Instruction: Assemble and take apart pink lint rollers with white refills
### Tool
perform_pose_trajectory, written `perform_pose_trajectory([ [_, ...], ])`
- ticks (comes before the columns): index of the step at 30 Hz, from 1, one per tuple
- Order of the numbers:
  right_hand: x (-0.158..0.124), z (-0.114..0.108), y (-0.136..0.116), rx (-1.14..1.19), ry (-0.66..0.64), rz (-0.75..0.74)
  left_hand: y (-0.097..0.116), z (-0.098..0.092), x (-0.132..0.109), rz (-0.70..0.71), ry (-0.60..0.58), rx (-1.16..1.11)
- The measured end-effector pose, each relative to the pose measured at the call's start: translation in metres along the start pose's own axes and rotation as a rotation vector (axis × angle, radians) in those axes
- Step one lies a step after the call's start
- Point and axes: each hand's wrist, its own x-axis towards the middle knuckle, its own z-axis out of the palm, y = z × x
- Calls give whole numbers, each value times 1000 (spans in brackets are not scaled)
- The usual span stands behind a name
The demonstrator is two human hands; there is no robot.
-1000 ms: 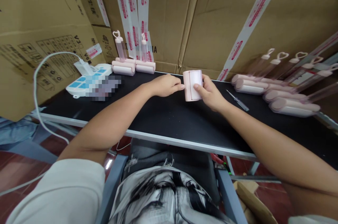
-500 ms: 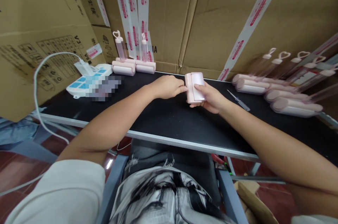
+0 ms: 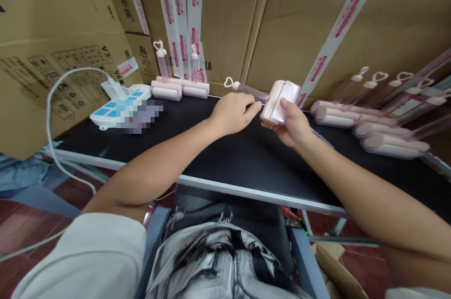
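Note:
My right hand grips a pink, roller-shaped device with a white panel, thumb on the panel and fingers underneath. Its clear tube handle, ending in a pink heart-shaped loop, points to the left behind my other hand. My left hand is closed, with thumb and forefinger pressed together close to the device's left end. What those fingers hold, if anything, cannot be made out. A screwdriver lies on the black tabletop, partly hidden by my right wrist.
Two similar pink devices stand at the back left, handles up. Several more stand at the right. Beside the left pair lies a white-and-blue power strip with a white cable. Cardboard walls the back and left of the table.
The device in my right hand has risen, moved right and tilted, bringing its handle and heart loop into view. My left hand has followed to the right. The screwdriver is now more covered.

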Motion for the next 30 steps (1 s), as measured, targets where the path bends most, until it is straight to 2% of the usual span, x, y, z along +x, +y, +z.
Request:
perform_pose_trajectory([
  [3, -5, 5, 3, -10, -65, -34, -2, 15, 3, -163, -59, -195],
  [6, -12, 10, 12, -64, -180, -38, -9, 22, 6, -242, 16, -391],
  [9, -17, 11, 22, -206, -282, 5, -13, 14, 9, -337, 26, -568],
  [12, -17, 10, 24, -325, -336, 70, -17, 3, 9, -421, -105, -625],
  [15, -16, 9, 20, -476, -425, 132, -23, 2, 11, -487, -137, -549],
  [19, -15, 8, 15, -523, -503, 159, -42, 7, 17, -526, -42, -312],
  [22, -15, 7, 14, -505, -506, 181, -67, 1, 23, -542, 11, -79],
  [25, -14, 5, 13, -503, -509, 198, -97, -11, 26, -616, 43, 131],
  [30, -13, 2, 11, -497, -589, 202, -145, -26, 27, -739, 69, 308],
])
